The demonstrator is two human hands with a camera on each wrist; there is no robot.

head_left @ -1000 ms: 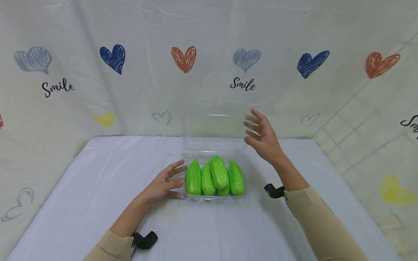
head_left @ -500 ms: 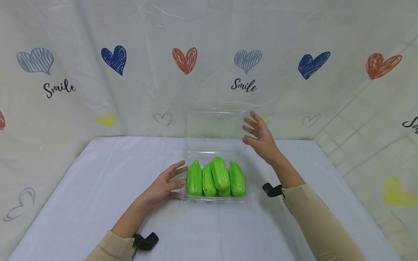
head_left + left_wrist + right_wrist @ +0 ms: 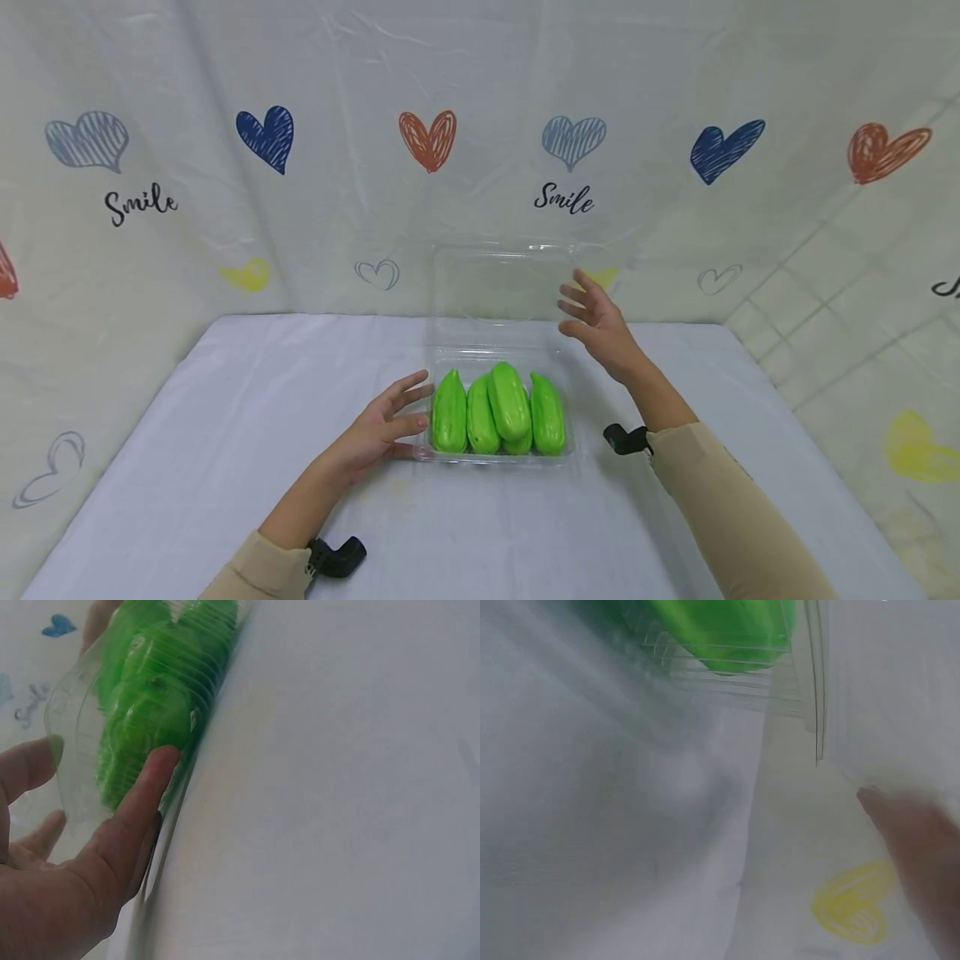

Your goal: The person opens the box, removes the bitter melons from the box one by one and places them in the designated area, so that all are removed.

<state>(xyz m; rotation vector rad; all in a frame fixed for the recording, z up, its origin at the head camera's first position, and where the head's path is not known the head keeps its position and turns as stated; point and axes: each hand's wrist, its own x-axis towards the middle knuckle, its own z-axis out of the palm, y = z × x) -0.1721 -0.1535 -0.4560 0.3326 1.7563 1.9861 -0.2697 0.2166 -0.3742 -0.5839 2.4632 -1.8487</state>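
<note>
A clear plastic clamshell box (image 3: 495, 459) sits on the white cloth in the head view, holding several bright green cucumber-like vegetables (image 3: 509, 402). Its transparent lid (image 3: 502, 287) stands raised at the back. My left hand (image 3: 378, 429) is at the box's left side with fingers spread; in the left wrist view a finger (image 3: 154, 776) lies against the box wall. Beside the lid's right edge, my right hand (image 3: 600, 329) is held up, fingers apart and slightly bent. In the right wrist view only a blurred part of that hand (image 3: 919, 840) shows.
The white-covered table (image 3: 495, 533) runs back to a pale curtain (image 3: 337, 75) printed with hearts and words. Black wrist cameras (image 3: 337, 557) are strapped on at both beige sleeves.
The lid's top edge has risen a little, so the lid stands more upright. My right hand has dropped slightly beside it. My left hand and the vegetables stay in place.
</note>
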